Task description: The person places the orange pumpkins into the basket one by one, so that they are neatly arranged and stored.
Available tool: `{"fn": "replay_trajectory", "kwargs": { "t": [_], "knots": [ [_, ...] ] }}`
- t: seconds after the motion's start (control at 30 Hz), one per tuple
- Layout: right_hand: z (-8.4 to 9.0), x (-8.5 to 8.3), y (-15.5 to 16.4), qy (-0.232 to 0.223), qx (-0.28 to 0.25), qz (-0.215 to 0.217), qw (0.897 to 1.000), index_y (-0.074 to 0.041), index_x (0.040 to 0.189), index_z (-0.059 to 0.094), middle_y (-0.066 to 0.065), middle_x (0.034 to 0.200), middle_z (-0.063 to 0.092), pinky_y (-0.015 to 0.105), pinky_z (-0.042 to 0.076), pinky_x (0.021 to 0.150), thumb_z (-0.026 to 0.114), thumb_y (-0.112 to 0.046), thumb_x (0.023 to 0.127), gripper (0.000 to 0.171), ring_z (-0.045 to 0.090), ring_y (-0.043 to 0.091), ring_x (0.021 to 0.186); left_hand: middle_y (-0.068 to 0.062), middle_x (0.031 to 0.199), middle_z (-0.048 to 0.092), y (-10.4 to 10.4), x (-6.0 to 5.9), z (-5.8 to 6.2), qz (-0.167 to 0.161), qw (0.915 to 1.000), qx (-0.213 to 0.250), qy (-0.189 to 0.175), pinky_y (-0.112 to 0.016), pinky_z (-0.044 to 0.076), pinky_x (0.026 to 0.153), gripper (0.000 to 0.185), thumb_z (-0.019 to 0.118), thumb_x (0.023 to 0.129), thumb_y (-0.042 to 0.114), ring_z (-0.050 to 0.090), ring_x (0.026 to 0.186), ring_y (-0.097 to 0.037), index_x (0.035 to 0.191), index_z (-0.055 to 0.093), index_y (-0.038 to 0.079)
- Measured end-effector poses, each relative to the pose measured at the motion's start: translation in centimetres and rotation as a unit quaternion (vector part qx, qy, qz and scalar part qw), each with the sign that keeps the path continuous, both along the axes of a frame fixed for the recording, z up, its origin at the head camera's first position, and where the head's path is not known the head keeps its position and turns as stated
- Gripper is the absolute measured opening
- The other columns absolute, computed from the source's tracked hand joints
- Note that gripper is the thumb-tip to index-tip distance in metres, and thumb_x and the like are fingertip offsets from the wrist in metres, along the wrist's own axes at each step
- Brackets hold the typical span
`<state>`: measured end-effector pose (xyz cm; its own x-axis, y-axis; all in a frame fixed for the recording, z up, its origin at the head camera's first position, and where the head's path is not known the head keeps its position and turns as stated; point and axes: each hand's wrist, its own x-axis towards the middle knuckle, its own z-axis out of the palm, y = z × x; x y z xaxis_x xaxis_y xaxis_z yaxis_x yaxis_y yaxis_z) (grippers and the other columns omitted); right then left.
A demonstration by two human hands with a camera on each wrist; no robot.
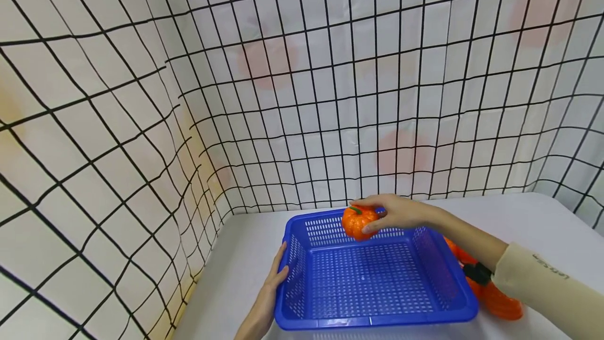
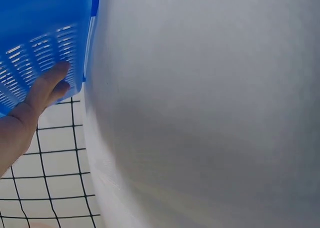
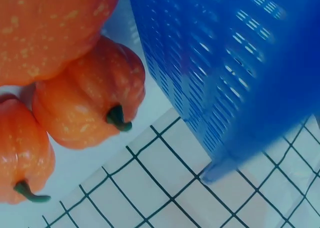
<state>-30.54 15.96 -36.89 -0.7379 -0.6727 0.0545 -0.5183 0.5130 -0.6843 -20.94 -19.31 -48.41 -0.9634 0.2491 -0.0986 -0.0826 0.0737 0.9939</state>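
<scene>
The table (image 1: 542,219), white, runs back into a corner hung with a grid-pattern cloth (image 1: 141,93). Near its front edge sits the basket (image 1: 373,319), blue, perforated, nothing lying on its floor. Just off the basket's right side, on the table, a cluster of orange pumpkins (image 1: 500,303); the right wrist view shows at least three of them packed together beside the blue wall, green stems out.

Now the hands. The left hand (image 1: 271,290) is on the basket's left wall, fingers (image 2: 47,85) straight and pressed flat against the plastic, bracing it rather than gripping. The right hand (image 1: 401,213) is over the basket's far rim, fingers curled round a small pumpkin (image 1: 357,222), holding it from above and from the right. That pumpkin hangs in the air above the far end of the basket, clear of the floor as far as the head view shows.

My read: this is the loading step, one pumpkin carried over and about to go in. The next move calls for lowering it onto the basket floor, loosening the fingers once it rests, with the left hand holding the basket against any sliding.
</scene>
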Motion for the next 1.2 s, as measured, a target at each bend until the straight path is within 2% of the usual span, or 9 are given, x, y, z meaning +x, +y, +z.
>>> {"fn": "replay_trajectory", "kwargs": {
  "t": [0.17, 0.3, 0.43, 0.7, 0.9, 1.2],
  "knots": [
    [0.5, -0.3, -0.5, -0.007, 0.001, 0.003, 1.0, -0.006, 0.154, 0.048, 0.022, 0.152, 0.053, 0.053, 0.052, 0.109, 0.076, -0.034, 0.094, 0.072, 0.057, 0.041, 0.135, -0.014, 0.176, -0.007, 0.0, -0.1, -0.1, 0.006, 1.0, -0.008, 0.001, -0.078, -0.005, 0.12, 0.067, 0.038, 0.109, 0.045, -0.011, 0.158, -0.052, 0.167, 0.007, 0.035],
    [0.7, -0.6, -1.2, -0.008, -0.002, 0.012, 1.0, -0.007, 0.154, 0.048, 0.021, 0.154, 0.053, 0.052, 0.052, 0.109, 0.075, -0.034, 0.094, 0.071, 0.055, 0.04, 0.137, -0.014, 0.176, -0.006, 0.0, -0.1, -0.1, 0.008, 0.9999, -0.012, 0.002, -0.079, -0.005, 0.119, 0.067, 0.038, 0.109, 0.044, -0.011, 0.158, -0.052, 0.168, 0.008, 0.034],
    [0.5, -0.9, -2.1, -0.018, -0.006, 0.013, 1.0, -0.012, 0.154, 0.05, 0.018, 0.155, 0.052, 0.049, 0.051, 0.111, 0.077, -0.035, 0.093, 0.07, 0.053, 0.037, 0.14, -0.014, 0.176, -0.006, 0.2, 0.0, 0.0, 0.008, 0.9998, -0.017, 0.003, -0.079, -0.005, 0.119, 0.066, 0.038, 0.109, 0.043, -0.011, 0.158, -0.052, 0.168, 0.008, 0.033],
    [-0.1, -1.3, -4.8, -0.023, -0.014, 0.023, 0.999, -0.011, 0.154, 0.05, 0.018, 0.154, 0.053, 0.05, 0.05, 0.112, 0.076, -0.032, 0.094, 0.069, 0.054, 0.037, 0.139, -0.013, 0.176, -0.005, 0.4, 0.0, 0.1, 0.007, 0.9997, -0.024, 0.004, -0.078, -0.004, 0.12, 0.065, 0.037, 0.109, 0.043, -0.008, 0.158, -0.052, 0.167, 0.009, 0.034],
    [-1.1, -1.7, -6.2, -0.004, -0.012, 0.03, 0.999, -0.013, 0.154, 0.05, 0.016, 0.154, 0.055, 0.053, 0.05, 0.112, 0.075, -0.035, 0.094, 0.068, 0.055, 0.039, 0.138, -0.013, 0.176, -0.004, 0.5, -0.2, 0.2, 0.004, 0.9995, -0.03, 0.005, -0.078, -0.003, 0.12, 0.064, 0.036, 0.11, 0.042, -0.007, 0.158, -0.052, 0.167, 0.01, 0.035],
    [-3.0, -2.5, -8.1, -0.018, -0.019, 0.028, 0.999, -0.01, 0.153, 0.051, 0.018, 0.152, 0.056, 0.052, 0.052, 0.108, 0.077, -0.031, 0.094, 0.068, 0.057, 0.041, 0.137, -0.016, 0.176, -0.003, 0.6, -0.2, 0.5, 0.001, 0.9992, -0.038, 0.016, -0.08, -0.002, 0.119, 0.065, 0.036, 0.109, 0.044, -0.006, 0.158, -0.054, 0.168, 0.01, 0.032]
  ]
}}
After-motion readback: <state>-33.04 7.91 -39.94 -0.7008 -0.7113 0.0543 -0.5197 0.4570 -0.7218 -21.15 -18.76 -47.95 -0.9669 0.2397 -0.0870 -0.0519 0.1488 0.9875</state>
